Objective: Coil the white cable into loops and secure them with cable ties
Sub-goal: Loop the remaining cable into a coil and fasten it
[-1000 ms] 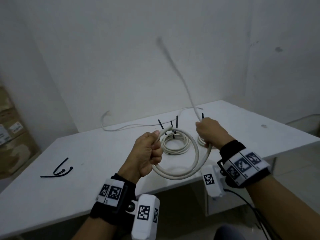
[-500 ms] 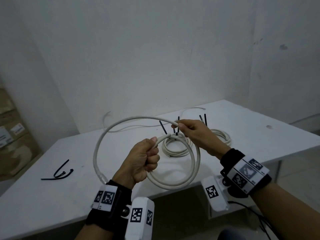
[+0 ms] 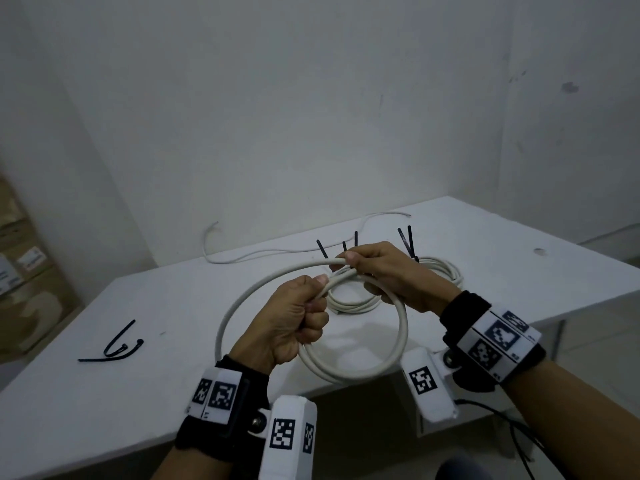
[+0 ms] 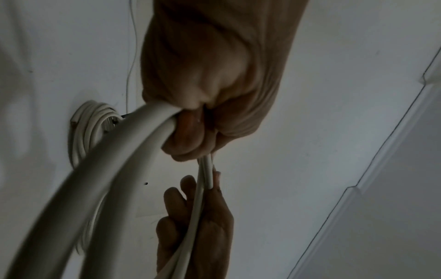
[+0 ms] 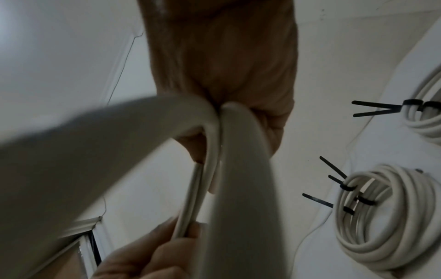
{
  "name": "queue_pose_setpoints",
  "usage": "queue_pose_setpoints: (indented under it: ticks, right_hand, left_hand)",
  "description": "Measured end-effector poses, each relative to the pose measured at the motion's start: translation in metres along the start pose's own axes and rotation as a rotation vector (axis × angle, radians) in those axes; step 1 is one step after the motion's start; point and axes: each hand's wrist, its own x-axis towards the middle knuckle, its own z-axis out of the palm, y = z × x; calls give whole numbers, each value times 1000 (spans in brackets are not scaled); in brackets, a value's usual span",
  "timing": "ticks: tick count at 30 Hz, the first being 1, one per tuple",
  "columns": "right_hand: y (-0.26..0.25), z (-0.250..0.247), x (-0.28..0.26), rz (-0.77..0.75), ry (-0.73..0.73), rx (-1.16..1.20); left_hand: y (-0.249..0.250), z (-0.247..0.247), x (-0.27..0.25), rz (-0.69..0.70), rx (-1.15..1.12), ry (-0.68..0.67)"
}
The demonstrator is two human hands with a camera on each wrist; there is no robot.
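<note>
The thick white cable (image 3: 401, 329) hangs in loops above the table's near edge. My left hand (image 3: 304, 317) grips the loops in a fist at their top left. A wider new loop (image 3: 221, 327) swings out to the left. My right hand (image 3: 360, 268) pinches the strand of that loop and holds it close to my left thumb. In the left wrist view my left hand (image 4: 205, 105) is clenched on the cable (image 4: 114, 169). The right wrist view shows my right hand (image 5: 229, 90) curled over the cable (image 5: 238, 188). Loose black cable ties (image 3: 117, 348) lie on the table's left.
Two finished coils with black ties sit on the white table (image 3: 104, 393), one behind my hands (image 3: 349, 304), one to the right (image 3: 448, 271). A thin white wire (image 3: 242, 259) runs along the back edge. Cardboard boxes (image 3: 24, 271) stand at the far left.
The free cable, whipping in the air a second ago, has swung round into a new loop on the left. My right hand carried its strand in toward my left hand.
</note>
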Motion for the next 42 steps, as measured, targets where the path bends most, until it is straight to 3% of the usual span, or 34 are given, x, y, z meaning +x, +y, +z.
queue_pose_setpoints:
  ticks: [12, 21, 24, 28, 34, 42]
  right_hand:
    - [13, -6, 1, 52, 97, -90]
    - [30, 10, -4, 53, 209, -410]
    - [29, 17, -7, 53, 222, -322]
    - [28, 23, -8, 206, 95, 25]
    - [21, 19, -8, 181, 42, 0]
    - [15, 17, -8, 164, 15, 94]
  left_hand:
    - [-5, 6, 4, 93, 91, 92]
    - [-16, 11, 4, 102, 216, 168]
    - [-14, 11, 5, 103, 244, 172]
    - [-14, 8, 6, 96, 250, 186]
    - [-17, 9, 5, 126, 274, 198]
    - [-25, 14, 2, 408, 521, 359]
